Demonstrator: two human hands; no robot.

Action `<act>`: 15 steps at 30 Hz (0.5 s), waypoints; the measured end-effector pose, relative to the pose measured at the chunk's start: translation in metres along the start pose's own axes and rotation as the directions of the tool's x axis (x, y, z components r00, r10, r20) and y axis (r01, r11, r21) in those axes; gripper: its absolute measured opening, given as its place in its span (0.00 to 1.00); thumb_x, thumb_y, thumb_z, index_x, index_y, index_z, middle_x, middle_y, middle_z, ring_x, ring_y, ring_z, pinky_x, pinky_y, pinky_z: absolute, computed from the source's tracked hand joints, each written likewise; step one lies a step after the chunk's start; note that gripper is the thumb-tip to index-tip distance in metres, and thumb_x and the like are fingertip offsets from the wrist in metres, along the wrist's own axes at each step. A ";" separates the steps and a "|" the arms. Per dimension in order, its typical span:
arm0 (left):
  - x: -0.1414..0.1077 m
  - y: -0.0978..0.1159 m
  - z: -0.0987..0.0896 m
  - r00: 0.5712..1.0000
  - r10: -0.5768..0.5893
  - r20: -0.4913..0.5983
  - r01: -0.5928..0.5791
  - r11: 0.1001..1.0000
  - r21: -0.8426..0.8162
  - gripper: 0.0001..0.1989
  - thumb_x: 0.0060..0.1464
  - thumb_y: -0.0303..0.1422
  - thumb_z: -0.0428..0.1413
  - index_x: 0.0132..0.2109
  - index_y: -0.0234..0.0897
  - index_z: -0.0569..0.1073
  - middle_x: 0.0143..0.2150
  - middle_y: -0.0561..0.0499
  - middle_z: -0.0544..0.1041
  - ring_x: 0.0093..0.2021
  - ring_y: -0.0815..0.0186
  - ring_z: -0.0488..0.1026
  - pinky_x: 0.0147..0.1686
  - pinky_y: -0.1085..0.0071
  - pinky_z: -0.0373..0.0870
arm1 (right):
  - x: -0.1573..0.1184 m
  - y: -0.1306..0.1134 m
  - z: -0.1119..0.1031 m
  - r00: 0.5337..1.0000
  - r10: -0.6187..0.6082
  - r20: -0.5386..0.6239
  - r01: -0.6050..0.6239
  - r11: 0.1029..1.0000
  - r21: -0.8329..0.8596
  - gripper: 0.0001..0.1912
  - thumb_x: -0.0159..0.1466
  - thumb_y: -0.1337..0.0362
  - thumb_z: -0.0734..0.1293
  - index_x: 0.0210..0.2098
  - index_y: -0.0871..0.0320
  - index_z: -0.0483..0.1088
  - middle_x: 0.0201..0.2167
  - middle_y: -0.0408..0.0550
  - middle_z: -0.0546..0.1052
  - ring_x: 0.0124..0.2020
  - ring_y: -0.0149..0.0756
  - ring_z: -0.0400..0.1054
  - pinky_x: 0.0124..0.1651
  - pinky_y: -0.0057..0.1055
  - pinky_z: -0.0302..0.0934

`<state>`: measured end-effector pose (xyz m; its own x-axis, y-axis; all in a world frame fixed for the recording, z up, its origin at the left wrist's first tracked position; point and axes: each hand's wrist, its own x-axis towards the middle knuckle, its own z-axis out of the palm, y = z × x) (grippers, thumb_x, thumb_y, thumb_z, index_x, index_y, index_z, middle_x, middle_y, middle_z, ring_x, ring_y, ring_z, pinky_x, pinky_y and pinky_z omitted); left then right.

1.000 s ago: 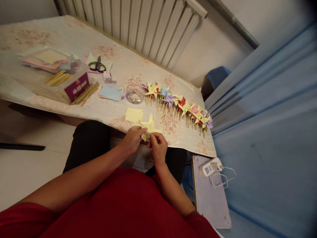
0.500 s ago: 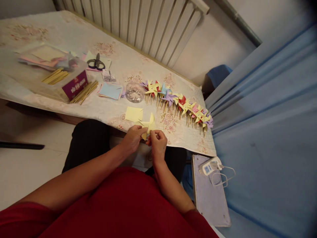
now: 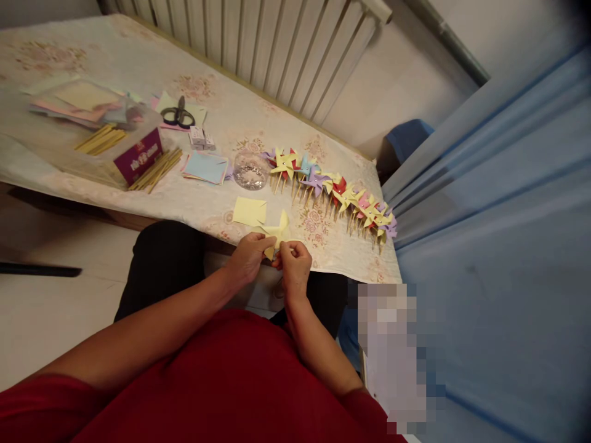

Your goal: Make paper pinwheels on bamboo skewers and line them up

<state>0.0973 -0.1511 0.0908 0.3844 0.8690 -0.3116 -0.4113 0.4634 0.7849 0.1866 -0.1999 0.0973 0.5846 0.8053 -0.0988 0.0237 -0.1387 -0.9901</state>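
Between my two hands, at the table's front edge, is a yellow paper pinwheel (image 3: 281,227) with its blades partly folded. My left hand (image 3: 250,255) pinches it from the left, thumb on top. From the right, my right hand (image 3: 294,258) has its fingers closed at the pinwheel's lower middle; any small part in the fingertips is too tiny to make out. Just behind the pinwheel lies a yellow paper square (image 3: 250,211) with slit corners. A clear round dish of small shiny pins (image 3: 250,172) stands farther back.
Finished pinwheels (image 3: 341,194) on sticks lie in a row to the right. Leftward are a light blue paper stack (image 3: 205,167), small boxes (image 3: 202,139), scissors (image 3: 178,114), loose sticks (image 3: 157,170) and a clear bin (image 3: 99,161). A blue curtain (image 3: 498,246) hangs at right.
Both hands stay in nearly the same place on the yellow pinwheel. The view has shifted very slightly, and a patch at the lower right is now pixelated.
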 end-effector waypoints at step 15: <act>-0.002 0.002 -0.001 1.000 -0.004 0.010 0.004 1.000 0.023 0.08 0.45 0.31 0.61 0.24 0.37 0.68 0.20 0.56 0.68 0.20 0.72 0.63 0.23 0.73 0.59 | 0.000 -0.008 -0.004 0.997 0.026 0.072 -0.023 0.999 -0.041 0.10 0.56 0.56 0.67 0.25 0.54 0.68 0.14 0.36 0.69 0.16 0.30 0.63 0.21 0.25 0.55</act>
<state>0.0952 -0.1513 0.0928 0.3941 0.8654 -0.3094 -0.3908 0.4625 0.7958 0.1895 -0.2008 0.1051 0.5249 0.8409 -0.1317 0.0435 -0.1810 -0.9825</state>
